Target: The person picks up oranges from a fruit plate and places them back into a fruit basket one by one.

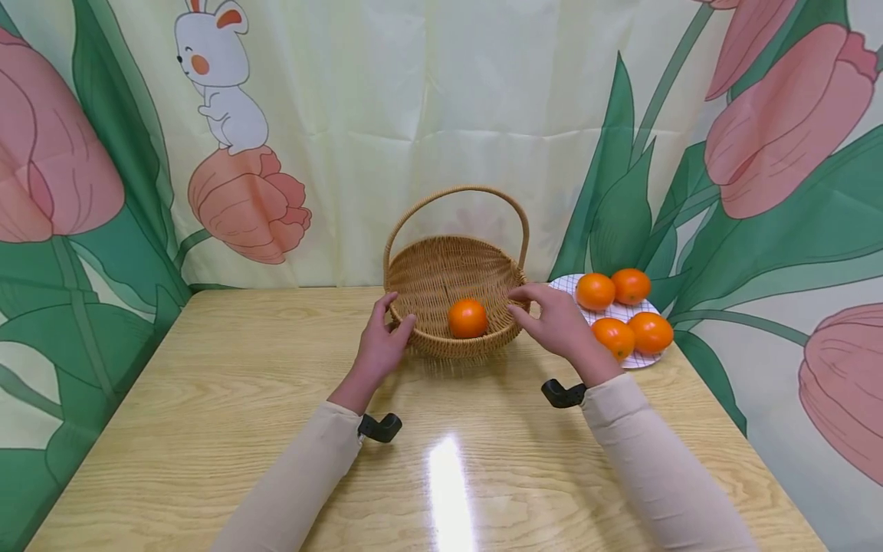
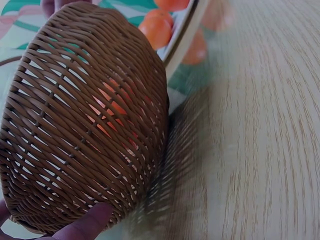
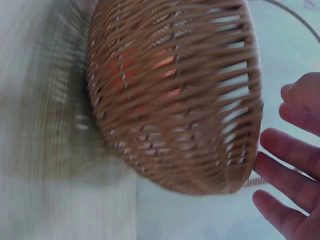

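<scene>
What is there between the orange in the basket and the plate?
In the head view, the right side of the basket and the right hand lie between.

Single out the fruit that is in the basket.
The lone orange fruit inside the wicker basket; the other four fruits lie on the plate at right.

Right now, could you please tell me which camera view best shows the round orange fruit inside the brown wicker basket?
The head view: it looks into the brown wicker basket, where the round orange fruit shows plainly. Both wrist views show only orange patches through the basket's woven wall.
</scene>
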`<state>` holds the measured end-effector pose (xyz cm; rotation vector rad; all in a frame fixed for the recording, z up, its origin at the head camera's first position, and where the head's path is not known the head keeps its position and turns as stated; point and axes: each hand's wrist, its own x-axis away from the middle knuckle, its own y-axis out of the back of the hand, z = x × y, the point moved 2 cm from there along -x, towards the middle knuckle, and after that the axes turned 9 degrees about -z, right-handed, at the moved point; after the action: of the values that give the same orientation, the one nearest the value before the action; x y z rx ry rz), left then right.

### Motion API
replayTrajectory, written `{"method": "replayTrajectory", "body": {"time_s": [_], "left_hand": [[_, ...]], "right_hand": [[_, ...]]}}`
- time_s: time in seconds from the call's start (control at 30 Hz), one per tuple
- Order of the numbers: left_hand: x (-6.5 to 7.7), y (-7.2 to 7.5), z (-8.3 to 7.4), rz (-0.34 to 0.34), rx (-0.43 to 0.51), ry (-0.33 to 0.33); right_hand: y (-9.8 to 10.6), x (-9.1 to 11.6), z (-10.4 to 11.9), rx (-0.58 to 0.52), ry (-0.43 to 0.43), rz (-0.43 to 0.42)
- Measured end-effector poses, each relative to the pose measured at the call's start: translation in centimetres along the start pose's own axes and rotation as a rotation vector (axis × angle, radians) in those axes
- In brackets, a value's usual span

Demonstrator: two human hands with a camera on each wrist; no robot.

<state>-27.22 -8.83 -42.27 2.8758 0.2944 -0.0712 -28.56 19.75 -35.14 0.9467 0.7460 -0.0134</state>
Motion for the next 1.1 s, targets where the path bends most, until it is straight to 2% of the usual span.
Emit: {"method": "replayTrajectory", "body": {"time_s": [0.17, 0.4, 0.67, 0.9, 1.1], "left_hand": [[-0.1, 0.0, 0.1, -0.009, -0.011, -0.001], [-0.1, 0.1, 0.0, -0.021, -0.01, -0.007], [-0.1, -0.1, 0.1, 0.002, 0.008, 0.001], [-0.3, -0.2, 0.3, 0.004, 0.006, 0.008], [-0.3, -0.3, 0.3, -0.003, -0.002, 0.012]], "right_hand": [[0.5, 0.6, -1.2, 0.018, -0.024, -0.05], [1.1, 1.3, -2.7, 0.034, -0.076, -0.075], [1.2, 2.5, -4.4, 0.066, -0.092, -0.111], [1.1, 3.4, -5.8, 0.098, -0.162, -0.057], [1.3, 4.2, -6.9, 0.125, -0.206, -0.053]]}}
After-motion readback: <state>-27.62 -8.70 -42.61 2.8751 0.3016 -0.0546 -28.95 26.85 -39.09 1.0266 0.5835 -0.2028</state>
